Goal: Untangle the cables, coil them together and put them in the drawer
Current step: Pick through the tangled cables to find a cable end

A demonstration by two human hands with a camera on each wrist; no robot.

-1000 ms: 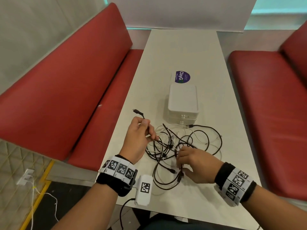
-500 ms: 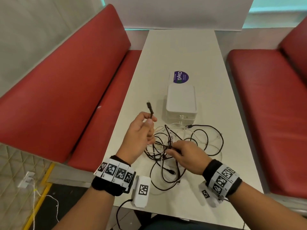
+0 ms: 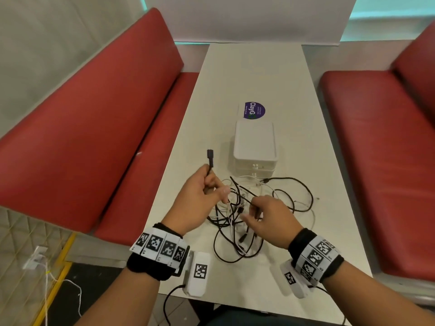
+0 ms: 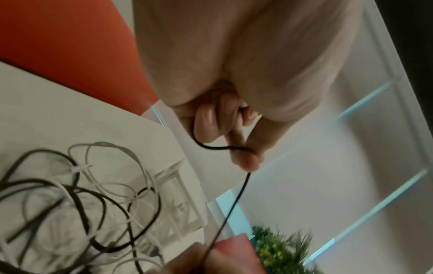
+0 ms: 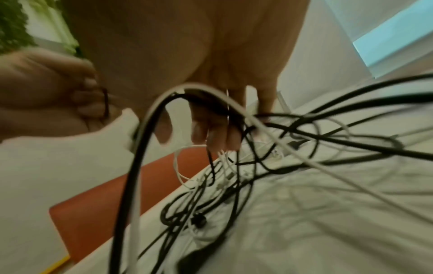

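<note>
Black cable end [image 3: 210,158] now stands raised above your left hand [image 3: 200,201], which pinches it; your right hand [image 3: 270,220] has lifted, gripping strands of the tangle [image 3: 259,208] between both hands. One lead is working free; the drawer unit [image 3: 255,147] beyond stays closed.

1. Black and white cables [image 3: 259,208] lie tangled.
2. The drawer box [image 3: 254,147] is plain white.
3. The bench [image 3: 254,74] is off-white, with a purple sticker [image 3: 254,110].
4. Red seats [image 3: 77,128].
5. Black-and-white checked wristbands [image 3: 162,248].
</note>
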